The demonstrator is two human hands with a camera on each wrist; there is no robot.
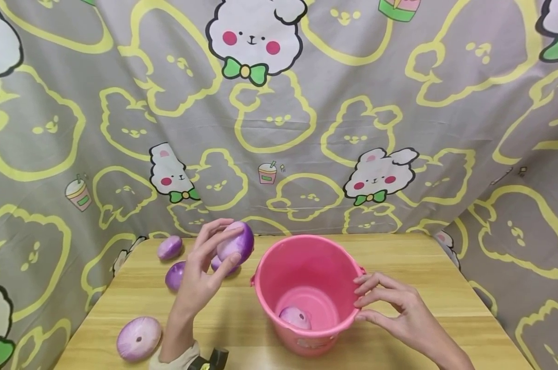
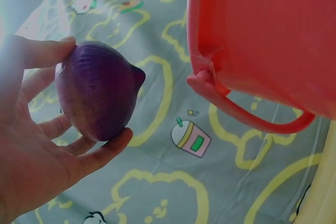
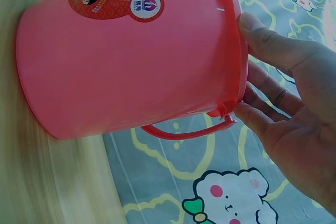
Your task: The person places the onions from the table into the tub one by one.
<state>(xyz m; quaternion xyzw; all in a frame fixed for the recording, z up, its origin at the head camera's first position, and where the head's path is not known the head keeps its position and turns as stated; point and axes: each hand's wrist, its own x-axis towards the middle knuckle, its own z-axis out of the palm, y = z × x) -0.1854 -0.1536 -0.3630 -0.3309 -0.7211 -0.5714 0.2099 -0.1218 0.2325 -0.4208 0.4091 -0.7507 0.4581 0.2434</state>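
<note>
In the head view my left hand (image 1: 202, 270) holds a purple onion (image 1: 244, 244) between thumb and fingers, raised above the table just left of the pink bucket (image 1: 265, 308). The left wrist view shows this onion (image 2: 100, 93) with its pointed tip toward the bucket (image 2: 268, 35). My right hand (image 1: 401, 308) touches the right side of the bucket's rim, fingers spread. In the right wrist view, thumb and fingertips of the right hand (image 3: 299, 82) rest along the rim of the upright bucket (image 3: 142, 77). Another onion (image 1: 294, 317) lies inside at the bottom.
On the wooden table (image 1: 445, 288) lie a pale purple onion (image 1: 138, 338) at the front left and two more, a far onion (image 1: 170, 247) and a darker onion (image 1: 174, 277). One onion (image 1: 219, 264) is partly hidden behind my left hand. A patterned curtain (image 1: 307, 128) surrounds the table.
</note>
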